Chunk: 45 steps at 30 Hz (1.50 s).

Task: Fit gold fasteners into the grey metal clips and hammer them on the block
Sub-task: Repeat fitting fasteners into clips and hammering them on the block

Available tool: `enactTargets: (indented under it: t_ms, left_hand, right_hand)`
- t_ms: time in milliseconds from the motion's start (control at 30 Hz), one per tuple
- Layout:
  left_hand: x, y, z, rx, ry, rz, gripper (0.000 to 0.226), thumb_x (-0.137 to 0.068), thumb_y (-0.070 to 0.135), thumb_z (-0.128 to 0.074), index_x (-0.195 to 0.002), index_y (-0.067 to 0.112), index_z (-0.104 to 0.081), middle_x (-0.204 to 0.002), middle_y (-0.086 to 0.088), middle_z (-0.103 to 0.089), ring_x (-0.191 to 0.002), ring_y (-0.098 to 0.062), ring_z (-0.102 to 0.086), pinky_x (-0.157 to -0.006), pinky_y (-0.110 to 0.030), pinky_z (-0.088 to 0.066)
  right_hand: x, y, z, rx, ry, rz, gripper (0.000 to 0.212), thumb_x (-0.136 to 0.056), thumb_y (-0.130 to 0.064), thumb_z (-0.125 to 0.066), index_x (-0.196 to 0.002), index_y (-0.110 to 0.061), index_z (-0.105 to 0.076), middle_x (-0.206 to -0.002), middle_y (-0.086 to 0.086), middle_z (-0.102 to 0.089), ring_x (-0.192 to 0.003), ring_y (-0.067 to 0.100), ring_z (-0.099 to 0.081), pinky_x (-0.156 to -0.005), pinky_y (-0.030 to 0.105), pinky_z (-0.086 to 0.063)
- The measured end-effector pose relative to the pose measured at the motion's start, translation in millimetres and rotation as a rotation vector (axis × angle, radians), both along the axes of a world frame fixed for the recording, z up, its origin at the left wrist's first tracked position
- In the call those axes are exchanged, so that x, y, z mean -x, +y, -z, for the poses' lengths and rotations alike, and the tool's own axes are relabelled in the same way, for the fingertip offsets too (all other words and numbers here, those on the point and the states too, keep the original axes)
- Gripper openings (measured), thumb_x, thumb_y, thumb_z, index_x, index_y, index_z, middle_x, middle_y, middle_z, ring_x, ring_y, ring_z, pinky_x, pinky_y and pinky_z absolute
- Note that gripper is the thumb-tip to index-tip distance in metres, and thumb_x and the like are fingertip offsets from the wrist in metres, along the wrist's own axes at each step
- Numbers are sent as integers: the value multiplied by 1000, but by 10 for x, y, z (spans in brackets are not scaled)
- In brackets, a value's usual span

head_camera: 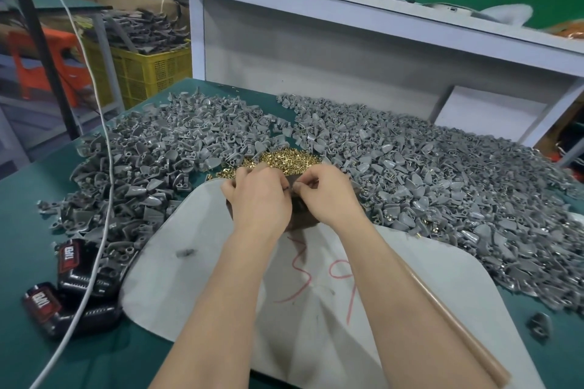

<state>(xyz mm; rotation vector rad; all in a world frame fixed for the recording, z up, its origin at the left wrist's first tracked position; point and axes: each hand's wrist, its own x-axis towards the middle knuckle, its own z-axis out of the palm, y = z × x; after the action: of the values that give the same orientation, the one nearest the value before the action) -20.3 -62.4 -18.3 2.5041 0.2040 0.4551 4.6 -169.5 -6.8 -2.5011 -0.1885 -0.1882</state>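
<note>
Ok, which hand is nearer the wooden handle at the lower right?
Right. The right hand is up-left of the wooden handle, which lies beside that forearm; the left hand is farther left, past the right one.

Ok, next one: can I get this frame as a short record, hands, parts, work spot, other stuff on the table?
left hand: fingers curled, meeting the right hand over the block; contents hidden
right hand: fingers pinched beside the left; contents hidden
gold fasteners: heap just behind the hands
grey clips: two big piles, left and right
block: dark, at the far edge of a white sheet
other: two battery packs, white cable, wooden stick
</note>
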Motion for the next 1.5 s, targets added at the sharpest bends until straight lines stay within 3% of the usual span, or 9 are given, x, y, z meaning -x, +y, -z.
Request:
enactTargets:
  t_ms: [200,367,467,667,800,933,1033,1300,1500]
  left_hand:
    - [-8,1,4,-7,1,-4,12,-90,25,-57,-91,26,-69,-110,5,-59,-113,-25,-41,-82,-34,-19]
    - [-9,2,4,-9,6,2,10,-90,27,-60,-88,28,-69,-107,7,-59,-111,-24,-41,-80,-33,-16]
    - [-3,1,4,-11,5,2,10,-90,27,-59,-88,28,-69,-106,6,-59,-110,-24,-41,-79,-32,-15]
    - [5,4,13,-4,-2,-2,8,-90,29,-58,-84,30,-64,-104,7,-58,-109,-23,-41,-77,-31,-14]
    - [2,13,19,0,-6,-8,8,-89,30,-59,-82,32,-62,-103,8,-58,-108,-22,-41,-76,-31,-14]
    - [10,2,10,-2,-13,-11,11,-89,31,-59,-79,34,-57,-104,8,-60,-108,-21,-41,-76,-31,-14]
    - [5,-3,-2,-6,-6,-14,9,-89,30,-59,-81,32,-61,-105,8,-60,-109,-21,-41,-76,-31,-14]
    - [-25,-15,32,-36,-17,-38,13,-89,32,-60,-82,26,-70,-97,6,-64,-105,-22,-43,-78,-33,-18]
    - [-16,-2,32,-32,0,-31,15,-90,28,-57,-85,25,-71,-98,5,-65,-106,-23,-43,-77,-32,-17]
  right_hand:
    - [73,18,56,35,-101,-17,8,-91,-15,-58,-85,-17,-63,-91,-4,-52,-82,11,-46,-82,26,-39]
    - [105,-397,22,75,-10,180,31,-94,-28,-55,-122,-18,-56,-118,4,-59,-104,19,-58,-96,40,-47]
    - [164,-575,82,366,254,307,29,-89,-34,-59,-108,-13,-56,-102,8,-64,-94,28,-63,-84,45,-54]
    - [112,-598,87,303,312,256,15,-94,-19,-49,-92,-6,-56,-99,14,-61,-85,29,-61,-74,38,-51]
    - [138,-725,-58,174,180,292,16,-88,-13,-56,-100,-11,-47,-99,10,-56,-90,27,-54,-68,31,-38]
    - [256,-663,-216,-9,9,183,14,-89,-18,-60,-98,-21,-49,-92,0,-62,-83,24,-62,-69,30,-47]
    - [332,-515,-263,54,-163,88,3,-93,-23,-56,-93,-20,-57,-72,-9,-56,-65,8,-53,-52,11,-32]
    - [381,-248,-372,59,-273,-39,20,-96,-23,-50,-114,-14,-52,-90,11,-64,-83,33,-61,-75,37,-48]
    - [334,-296,-363,187,-239,48,26,-96,-27,-51,-119,-19,-59,-99,7,-68,-95,27,-63,-79,31,-49]
